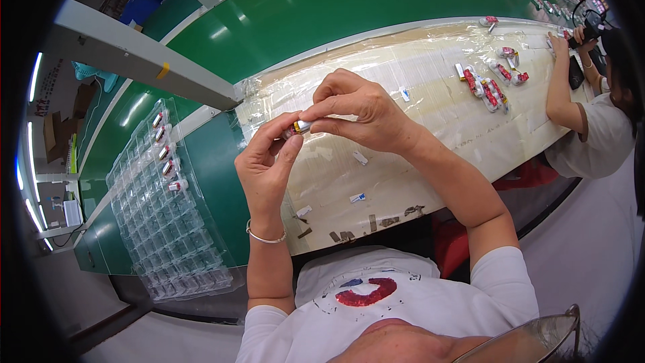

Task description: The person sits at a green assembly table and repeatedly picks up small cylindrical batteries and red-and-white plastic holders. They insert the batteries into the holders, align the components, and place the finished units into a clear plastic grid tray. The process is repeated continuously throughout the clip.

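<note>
**Steady pinch, both hands**

The left hand (263, 169) and right hand (359, 113) meet above the taped bench (430, 128), fingertips clamped on a small silver cell (297, 127) (yellow strip at one end). Judged best: brace it, work slowly, clear tray (168, 228) within reach.

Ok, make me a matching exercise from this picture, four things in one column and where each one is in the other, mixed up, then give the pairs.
Things:
1. small silver piece
2. clear plastic tray
3. red and white pieces
4. thin bracelet

Places:
A. on the left wrist
B. lying on the taped worktop, far right, near a co-worker
C. pinched between the left hand and right hand
D. on the green surface, left of the worktop

Pairs: 1-C, 2-D, 3-B, 4-A
</note>
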A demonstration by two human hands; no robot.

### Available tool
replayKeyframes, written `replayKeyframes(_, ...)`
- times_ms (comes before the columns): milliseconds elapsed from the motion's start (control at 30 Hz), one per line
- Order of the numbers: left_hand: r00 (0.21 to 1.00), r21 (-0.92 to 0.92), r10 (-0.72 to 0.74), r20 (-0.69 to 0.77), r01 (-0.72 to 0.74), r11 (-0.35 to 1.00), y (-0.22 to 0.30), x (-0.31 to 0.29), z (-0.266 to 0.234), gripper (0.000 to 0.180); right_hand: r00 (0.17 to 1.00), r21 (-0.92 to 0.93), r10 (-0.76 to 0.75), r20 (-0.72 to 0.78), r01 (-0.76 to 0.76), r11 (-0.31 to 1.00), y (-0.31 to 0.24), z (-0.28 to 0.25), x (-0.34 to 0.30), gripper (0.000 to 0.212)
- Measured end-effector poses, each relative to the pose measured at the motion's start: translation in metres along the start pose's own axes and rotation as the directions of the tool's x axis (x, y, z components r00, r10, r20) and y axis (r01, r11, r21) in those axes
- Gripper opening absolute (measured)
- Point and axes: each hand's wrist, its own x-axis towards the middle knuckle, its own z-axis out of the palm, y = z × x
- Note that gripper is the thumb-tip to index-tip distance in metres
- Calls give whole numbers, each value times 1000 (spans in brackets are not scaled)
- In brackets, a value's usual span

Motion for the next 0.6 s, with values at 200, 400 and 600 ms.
replayKeyframes(200, 999, -110, 30, -26, -33, 993, -4, 0, 1, 25, 997, -35, -48, -53, 46, 998, -7, 3, 1, 24)
replayKeyframes(400, 989, -217, 136, -58, -146, 965, -7, 1, 2, 23, 980, 89, -31, -196, 49, 995, -13, 12, 0, 33)
replayKeyframes(600, 990, -284, 139, -34, -143, 948, -13, -2, -1, 22, 984, 113, -25, -177, 46, 993, -18, 11, -1, 29)
